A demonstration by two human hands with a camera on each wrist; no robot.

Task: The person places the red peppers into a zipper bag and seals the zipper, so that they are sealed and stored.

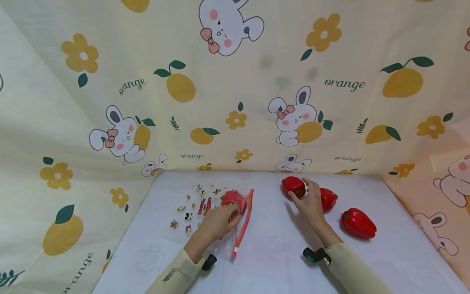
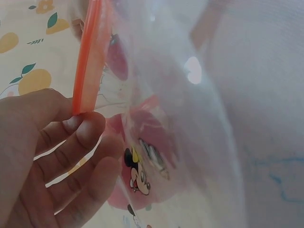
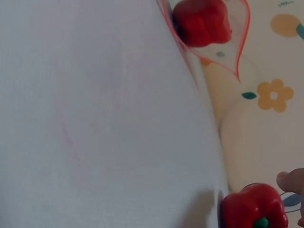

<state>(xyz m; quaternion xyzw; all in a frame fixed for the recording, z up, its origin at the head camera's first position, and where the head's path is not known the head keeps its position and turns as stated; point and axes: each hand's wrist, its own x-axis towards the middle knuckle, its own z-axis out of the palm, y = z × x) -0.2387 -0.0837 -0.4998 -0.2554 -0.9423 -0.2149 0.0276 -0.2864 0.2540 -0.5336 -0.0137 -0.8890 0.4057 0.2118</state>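
Observation:
My left hand (image 1: 218,222) pinches the orange-red zip edge (image 2: 86,61) of a clear zip bag (image 1: 209,245) printed with cartoon mice, on the left of the table. Inside the bag lies a red bell pepper (image 3: 202,23), seen through its open mouth in the right wrist view. My right hand (image 1: 311,204) is at another red bell pepper (image 1: 291,185), thumb and fingers spread at its near right side. In the right wrist view only a fingertip (image 3: 290,180) shows beside this pepper (image 3: 251,206).
Partly behind my right hand sits a red bell pepper (image 1: 328,200); one more pepper (image 1: 358,223) lies to the right, nearer me. A white cover lies over the table (image 1: 271,245). A cream cloth (image 1: 249,81) with rabbits and oranges hangs behind and at the sides.

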